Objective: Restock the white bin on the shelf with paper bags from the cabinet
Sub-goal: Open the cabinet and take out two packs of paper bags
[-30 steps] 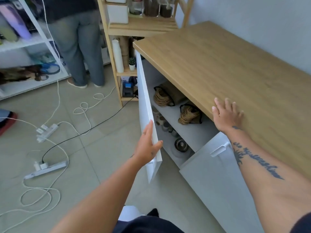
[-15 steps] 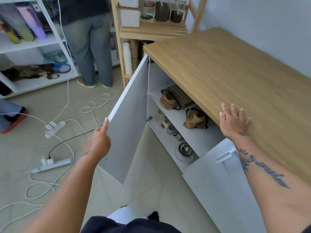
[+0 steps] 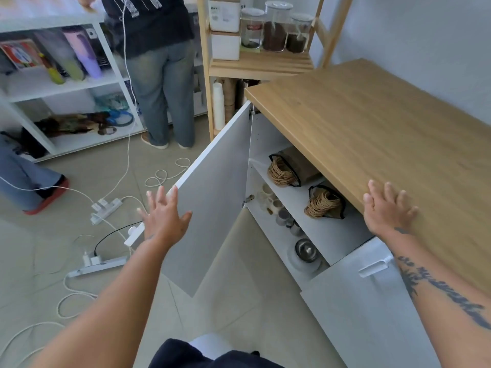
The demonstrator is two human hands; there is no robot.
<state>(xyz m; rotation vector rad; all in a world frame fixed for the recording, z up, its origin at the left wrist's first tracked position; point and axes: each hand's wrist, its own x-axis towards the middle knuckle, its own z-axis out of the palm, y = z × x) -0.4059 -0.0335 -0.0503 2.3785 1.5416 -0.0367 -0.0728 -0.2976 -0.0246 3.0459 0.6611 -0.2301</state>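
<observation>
The white cabinet door (image 3: pixel 212 208) stands swung wide open under the wooden countertop (image 3: pixel 372 134). On the cabinet's upper shelf lie two bundles of brown paper bags with twine handles, one at the back (image 3: pixel 288 168) and one nearer (image 3: pixel 325 203). My left hand (image 3: pixel 163 217) hovers with fingers spread by the door's outer edge, holding nothing. My right hand (image 3: pixel 386 212) rests flat on the countertop's front edge. White bins (image 3: pixel 225 15) sit on the wooden shelf unit at the back.
Cups and a metal bowl (image 3: pixel 305 251) fill the lower shelf. The right cabinet door (image 3: pixel 372 301) is shut. Power strips (image 3: pixel 106 208) and cables trail over the floor. A person (image 3: pixel 159 75) stands by the white shelving (image 3: pixel 66 83). Jars (image 3: pixel 276 27) stand beside the bins.
My left hand swung the cabinet door from half open to fully open, then let go of its edge. My right hand stayed on the countertop.
</observation>
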